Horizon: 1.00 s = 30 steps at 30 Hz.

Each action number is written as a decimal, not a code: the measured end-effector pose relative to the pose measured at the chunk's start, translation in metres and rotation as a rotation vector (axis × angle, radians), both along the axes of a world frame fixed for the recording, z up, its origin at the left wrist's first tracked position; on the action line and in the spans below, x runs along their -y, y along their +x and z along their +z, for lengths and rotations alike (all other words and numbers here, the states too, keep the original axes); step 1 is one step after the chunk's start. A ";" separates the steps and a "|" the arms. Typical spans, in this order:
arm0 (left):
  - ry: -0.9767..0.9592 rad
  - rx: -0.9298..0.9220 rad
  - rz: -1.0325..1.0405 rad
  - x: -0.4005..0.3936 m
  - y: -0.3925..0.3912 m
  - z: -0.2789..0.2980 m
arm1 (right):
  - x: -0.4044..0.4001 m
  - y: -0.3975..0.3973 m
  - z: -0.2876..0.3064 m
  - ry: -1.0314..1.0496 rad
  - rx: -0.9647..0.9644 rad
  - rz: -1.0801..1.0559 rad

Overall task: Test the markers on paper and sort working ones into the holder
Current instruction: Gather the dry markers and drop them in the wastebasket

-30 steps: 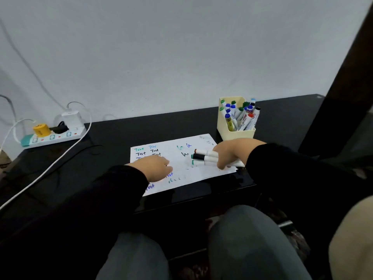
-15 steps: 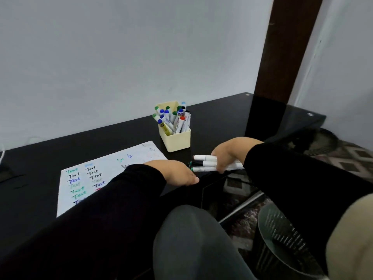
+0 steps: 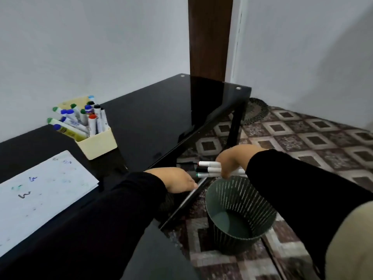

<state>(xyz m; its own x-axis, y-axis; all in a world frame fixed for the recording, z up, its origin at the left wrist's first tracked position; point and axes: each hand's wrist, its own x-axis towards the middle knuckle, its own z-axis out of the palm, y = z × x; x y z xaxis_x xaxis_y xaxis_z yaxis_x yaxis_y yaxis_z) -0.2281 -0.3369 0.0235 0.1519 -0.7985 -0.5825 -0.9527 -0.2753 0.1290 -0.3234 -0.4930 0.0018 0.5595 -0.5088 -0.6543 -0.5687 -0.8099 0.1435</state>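
Now three white-barrelled markers (image 3: 210, 169), bundled, have left the scribbled white paper sheet (image 3: 40, 190) and hang above the dark green perforated waste bin (image 3: 240, 211), right hand (image 3: 232, 160) fingers curled round them. Left hand (image 3: 177, 179) rests on the black glass bench (image 3: 157, 122) edge, holding nothing. Likely rejects; cream plastic holder (image 3: 96, 144) bypassed.

Both arms reach forward in black sleeves that cover them to the wrists. The left hand (image 3: 177, 179) lies palm down, knuckles up, with its fingers loosely bent and holding nothing; the fingertips point to the right. The right hand (image 3: 232, 160) is held higher and a little further forward, the wrist bent so that the back of the hand faces up. Its fingers curl down and grip (thumb hidden underneath) a small bundle held level.
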 end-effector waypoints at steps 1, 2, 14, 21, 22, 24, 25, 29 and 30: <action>0.008 -0.005 -0.011 0.008 -0.005 -0.007 | 0.006 -0.009 -0.008 0.020 -0.004 -0.021; 0.010 -0.010 -0.025 0.016 -0.008 -0.014 | 0.010 -0.016 -0.017 0.028 0.000 -0.043; 0.057 -0.080 0.005 0.063 -0.026 -0.095 | 0.040 -0.065 -0.145 0.071 -0.008 -0.092; 0.116 -0.088 -0.003 0.068 -0.025 -0.102 | 0.044 -0.064 -0.127 0.127 0.191 -0.117; 0.101 -0.088 0.006 0.068 -0.025 -0.099 | 0.042 -0.062 -0.120 0.116 0.216 -0.112; 0.049 -0.085 0.041 0.067 -0.021 -0.092 | 0.039 -0.056 -0.104 0.090 0.276 -0.094; 0.014 -0.078 0.056 0.066 -0.020 -0.087 | 0.037 -0.053 -0.094 0.071 0.309 -0.076; -0.166 -0.013 0.087 0.059 -0.009 -0.054 | 0.028 -0.037 -0.049 0.008 0.398 -0.002; -0.201 -0.004 0.101 0.057 -0.006 -0.046 | 0.026 -0.034 -0.039 0.006 0.408 0.011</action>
